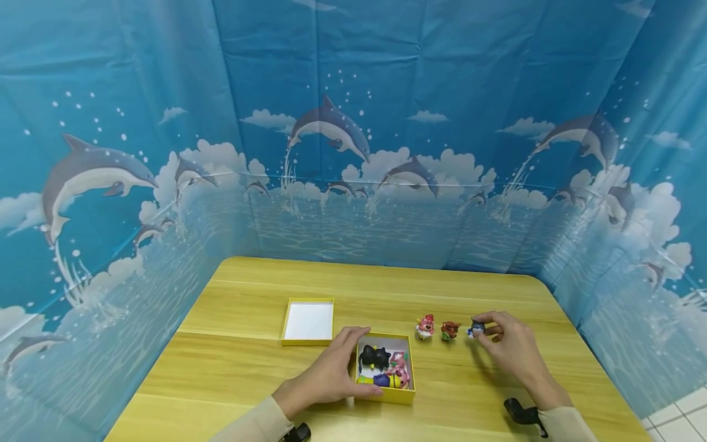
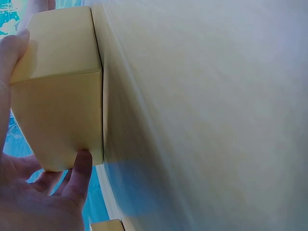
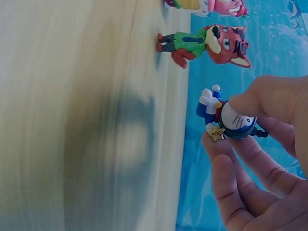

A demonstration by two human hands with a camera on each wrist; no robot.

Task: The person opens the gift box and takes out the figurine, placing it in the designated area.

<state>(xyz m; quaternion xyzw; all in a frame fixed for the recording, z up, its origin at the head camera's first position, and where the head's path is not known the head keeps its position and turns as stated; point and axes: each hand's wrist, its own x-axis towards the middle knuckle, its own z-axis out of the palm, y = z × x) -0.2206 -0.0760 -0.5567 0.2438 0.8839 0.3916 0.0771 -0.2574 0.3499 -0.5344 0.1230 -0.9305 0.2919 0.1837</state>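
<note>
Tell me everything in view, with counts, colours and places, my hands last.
Table: 1, yellowish, lower middle
Curtain: 1, blue, behind table
Box: 1, yellow, on table
Lid: 1, yellow, left of box
Boxed toys: 3 or more, black, pink, yellow, inside
Standing toy: 1, pink, right of box
Fox toy: 1, reddish, beside standing toy
Whiskered toy: 1, blue and white, in right hand
Tiles: several, white, lower right
Wrist cameras: 2, black, near bottom
Left hand: 1, gripping box
Right hand: 1, pinching whiskered toy
Sleeves: 2, beige, near bottom
</note>
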